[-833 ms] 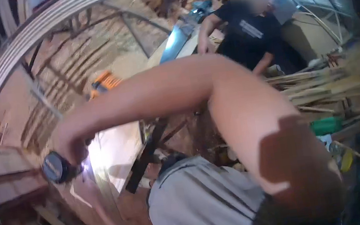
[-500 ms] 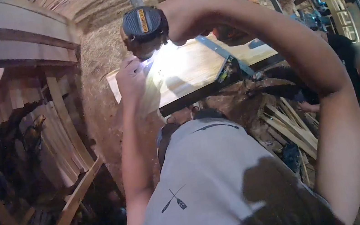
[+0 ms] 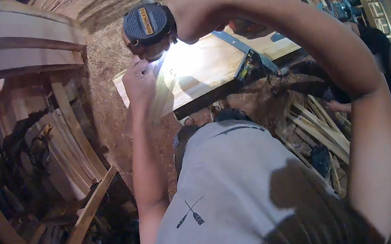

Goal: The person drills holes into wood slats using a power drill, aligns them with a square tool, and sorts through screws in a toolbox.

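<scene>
My right hand (image 3: 184, 16) grips a cordless drill (image 3: 147, 26) with a black, textured end cap, its lamp throwing bright light downward. Just below the drill, my left hand (image 3: 139, 82) is closed at the near end of the tool; whatever its fingers hold is hidden and small. Both hands are over a pale wooden board (image 3: 205, 83) lying on a dark support. A grey metal bar with a clamp-like fitting (image 3: 245, 65) crosses the board to the right of my hands. An orange and black tool (image 3: 247, 27) is partly hidden behind my right forearm.
Another person (image 3: 376, 41) is at the right, mostly behind my arm. Loose wooden strips (image 3: 319, 134) lie below the board. Stacked planks (image 3: 65, 155) and a timber frame (image 3: 20, 46) fill the left. Sawdust (image 3: 98, 51) covers the ground. Power tools (image 3: 341, 6) sit at the upper right.
The view has swung round, bringing both arms, the board and the drill upright into the middle. Since the middle frame, the drill and both hands appear slightly higher and further left in view.
</scene>
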Available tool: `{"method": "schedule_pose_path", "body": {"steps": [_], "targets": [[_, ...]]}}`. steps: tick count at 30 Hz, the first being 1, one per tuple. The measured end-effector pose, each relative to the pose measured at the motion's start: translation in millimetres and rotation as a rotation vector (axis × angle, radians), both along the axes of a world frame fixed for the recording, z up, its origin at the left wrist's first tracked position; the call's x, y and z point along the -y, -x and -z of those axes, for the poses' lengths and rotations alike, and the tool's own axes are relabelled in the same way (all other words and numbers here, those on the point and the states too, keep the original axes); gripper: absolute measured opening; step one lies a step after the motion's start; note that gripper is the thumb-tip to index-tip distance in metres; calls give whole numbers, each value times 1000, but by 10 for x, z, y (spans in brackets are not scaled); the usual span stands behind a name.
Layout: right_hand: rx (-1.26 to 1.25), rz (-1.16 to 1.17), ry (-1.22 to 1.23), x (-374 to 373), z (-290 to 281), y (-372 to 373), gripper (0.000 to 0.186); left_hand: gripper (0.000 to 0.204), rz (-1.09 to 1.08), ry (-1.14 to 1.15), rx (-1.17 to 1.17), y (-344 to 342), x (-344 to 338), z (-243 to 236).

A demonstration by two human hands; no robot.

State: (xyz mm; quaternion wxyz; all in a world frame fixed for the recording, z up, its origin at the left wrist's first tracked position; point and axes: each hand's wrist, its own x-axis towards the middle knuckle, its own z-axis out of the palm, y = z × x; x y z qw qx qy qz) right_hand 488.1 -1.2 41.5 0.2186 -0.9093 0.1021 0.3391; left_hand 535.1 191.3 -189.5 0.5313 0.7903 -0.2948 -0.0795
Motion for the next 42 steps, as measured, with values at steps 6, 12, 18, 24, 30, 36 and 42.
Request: {"method": "schedule_pose_path", "body": {"steps": [6,12,18,24,30,36,42], "targets": [[-40,-62,38,-79,-10,-40,9,7,-12,-81,25,21,-15,-83],[-71,29,63,-72,-251,-83,7,9,-6,-114,63,38,14,-136],[-256,-23,-20,-25,-122,-67,34,13,-18,-106,82,37,12,-80],[-63,117,26,-70,8,66,16,13,-67,-86,113,-43,-47,99],[403,-244,-396,125,530,-84,34,23,99,-147,120,-48,-25,-66],[-161,-72,-163,110,626,-355,32,21,69,-83,219,9,16,-154],[-114,-281,-47,50,278,-158,31,19,52,-51,167,40,106,13]]}}
